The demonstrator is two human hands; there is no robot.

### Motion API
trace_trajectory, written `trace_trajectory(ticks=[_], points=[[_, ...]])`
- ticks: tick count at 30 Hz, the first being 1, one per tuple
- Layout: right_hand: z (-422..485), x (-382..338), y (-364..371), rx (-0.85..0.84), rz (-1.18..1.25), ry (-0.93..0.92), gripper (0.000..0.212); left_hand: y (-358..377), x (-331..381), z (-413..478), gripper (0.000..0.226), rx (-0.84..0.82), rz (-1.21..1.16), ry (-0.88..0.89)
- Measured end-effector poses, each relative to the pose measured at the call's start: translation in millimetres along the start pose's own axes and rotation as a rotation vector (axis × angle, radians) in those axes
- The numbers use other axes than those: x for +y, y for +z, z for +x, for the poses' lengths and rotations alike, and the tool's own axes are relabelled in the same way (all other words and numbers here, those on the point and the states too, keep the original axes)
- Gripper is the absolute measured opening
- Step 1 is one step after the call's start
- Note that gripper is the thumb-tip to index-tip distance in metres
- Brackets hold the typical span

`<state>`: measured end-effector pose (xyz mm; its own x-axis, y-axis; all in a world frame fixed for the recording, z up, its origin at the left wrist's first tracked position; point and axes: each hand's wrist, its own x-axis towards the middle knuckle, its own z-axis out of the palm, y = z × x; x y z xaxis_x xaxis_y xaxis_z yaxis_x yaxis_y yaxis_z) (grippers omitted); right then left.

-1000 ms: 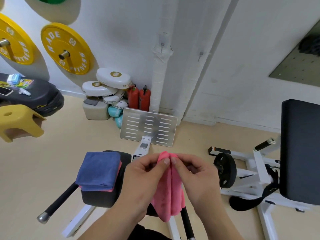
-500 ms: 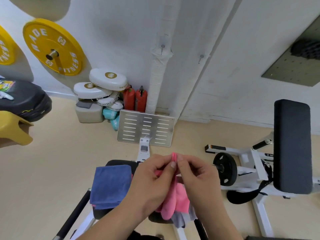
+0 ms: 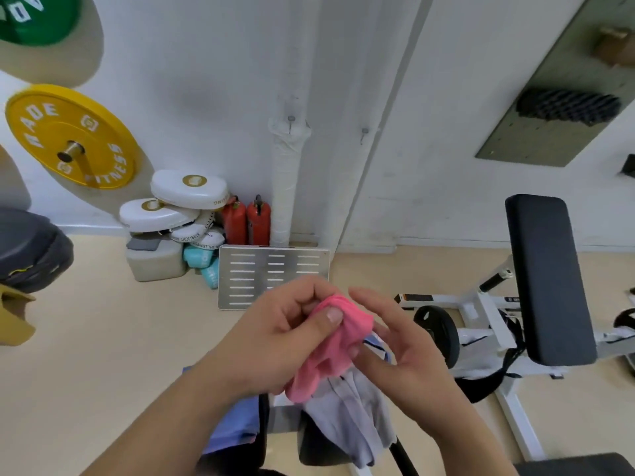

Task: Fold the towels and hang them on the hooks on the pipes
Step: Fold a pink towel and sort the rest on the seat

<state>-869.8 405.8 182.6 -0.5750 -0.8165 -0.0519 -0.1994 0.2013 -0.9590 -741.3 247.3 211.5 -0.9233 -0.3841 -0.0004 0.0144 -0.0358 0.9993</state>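
Pink towel point(image 3: 331, 352) pinched up above a grey towel point(image 3: 350, 417).
Left hand point(image 3: 275, 338) pinches its bunched top; right hand point(image 3: 409, 352) hovers beside, fingers loosely spread. Soft, light, floppy: probably best gripped at that gathered edge.

The bunched towel point(image 3: 330, 345) sits between left hand point(image 3: 275, 338) and right hand point(image 3: 409, 352); behind, fire extinguishers point(image 3: 235, 219) stand left of the wrapped pipe point(image 3: 287, 187).

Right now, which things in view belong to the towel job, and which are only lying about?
Job: pink towel, pinched by the left hand; right hand, fingers straight; grey towel; blue towel; wrapped pipe and its hook.
Lying about: yellow weight plate, red fire extinguishers, white boxing pads, black bench pad.
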Motion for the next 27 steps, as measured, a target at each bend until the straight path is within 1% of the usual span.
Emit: trace_trajectory(ticks=[2, 4, 5, 6, 9, 10, 14, 16, 20, 23, 25, 27], points=[[5, -7, -10, -0.101, -0.095, -0.069, 0.047, -5, 16, 2, 0.011, -0.038, 0.031, 0.054], [10, -12, -18, -0.143, -0.115, -0.088, 0.026, -8, 22, 5, 0.012, 0.015, 0.071, 0.113], [12, -14, -21, -0.131, -0.108, -0.075, 0.02, -9, 23, 7, 0.013, 0.067, 0.092, 0.137], [14, -15, -24, -0.109, -0.115, -0.054, 0.02, -10, 22, 9, 0.015, 0.128, 0.12, 0.15], [23, -7, -35, -0.088, -0.217, 0.006, 0.034, -9, 19, 11, 0.02, 0.257, 0.201, 0.147], [25, -3, -39, -0.112, -0.269, 0.034, 0.037, -9, 17, 11, 0.021, 0.301, 0.222, 0.147], [31, 12, -56, -0.24, -0.613, 0.144, 0.032, -7, 5, 14, 0.021, 0.483, 0.289, 0.14], [31, 19, -64, -0.254, -0.66, 0.174, 0.034, -4, 1, 17, 0.021, 0.521, 0.315, 0.107], [28, 31, -83, -0.153, -0.591, 0.205, 0.034, -7, -16, 23, 0.02, 0.598, 0.336, 0.04], [24, 44, -98, -0.035, -0.562, 0.194, 0.032, -8, -21, 25, 0.022, 0.659, 0.26, 0.023], [20, 52, -103, 0.031, -0.561, 0.188, 0.033, -7, -20, 23, 0.024, 0.617, 0.248, 0.009], [18, 62, -100, 0.07, -0.548, 0.164, 0.03, -4, -16, 21, 0.025, 0.475, 0.25, -0.008]])
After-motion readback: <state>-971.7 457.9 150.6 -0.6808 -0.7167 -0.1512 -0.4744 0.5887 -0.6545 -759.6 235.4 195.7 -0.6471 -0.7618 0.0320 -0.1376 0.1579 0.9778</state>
